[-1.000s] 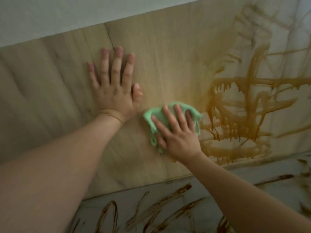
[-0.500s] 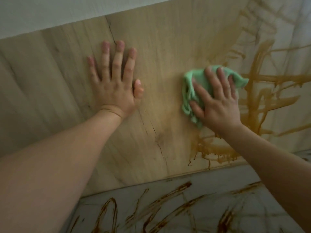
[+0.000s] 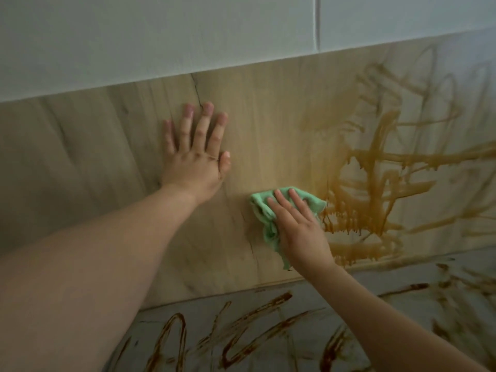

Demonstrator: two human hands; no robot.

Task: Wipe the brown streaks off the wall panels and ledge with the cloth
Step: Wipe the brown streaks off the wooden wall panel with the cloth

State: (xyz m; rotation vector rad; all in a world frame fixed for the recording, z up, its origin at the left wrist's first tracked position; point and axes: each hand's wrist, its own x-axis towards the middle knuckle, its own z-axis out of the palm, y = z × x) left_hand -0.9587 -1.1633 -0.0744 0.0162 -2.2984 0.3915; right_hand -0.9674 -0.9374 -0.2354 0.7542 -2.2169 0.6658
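My right hand (image 3: 298, 232) presses a crumpled green cloth (image 3: 264, 210) flat against the light wood wall panel (image 3: 94, 157), just left of dripping brown streaks (image 3: 375, 183) that cover the panel's right part. My left hand (image 3: 194, 157) lies flat on the bare part of the panel, fingers spread, holding nothing. Below the panel runs a grey marbled ledge (image 3: 335, 294) with dark brown streaks (image 3: 241, 342) scrawled across it.
A white padded wall section (image 3: 161, 36) with a vertical seam sits above the wood panel. A thin dark crack (image 3: 197, 89) runs down the wood near my left fingertips.
My right hand with the cloth swept up and to the right into the streaks, then came back down and to the left. My left hand stayed planted on the panel.
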